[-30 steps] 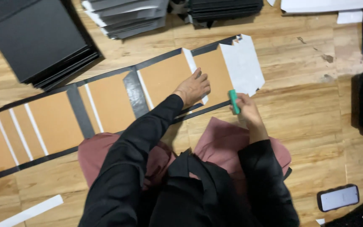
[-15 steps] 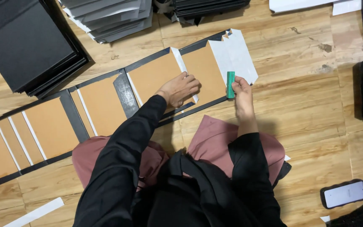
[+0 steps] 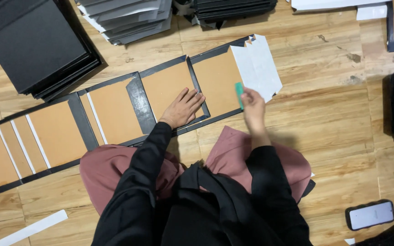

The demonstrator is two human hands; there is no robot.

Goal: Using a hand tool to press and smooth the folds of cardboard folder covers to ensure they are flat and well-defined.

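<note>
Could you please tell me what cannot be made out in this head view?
- Long flat board: its left end is cut off by the frame edge.
- Green tool: lower part hidden inside the right hand.
- Phone: screen too small to read.

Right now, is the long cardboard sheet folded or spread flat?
Spread flat: the cardboard sheet lies open on the floor, all panels showing, left hand pressing it.
</note>
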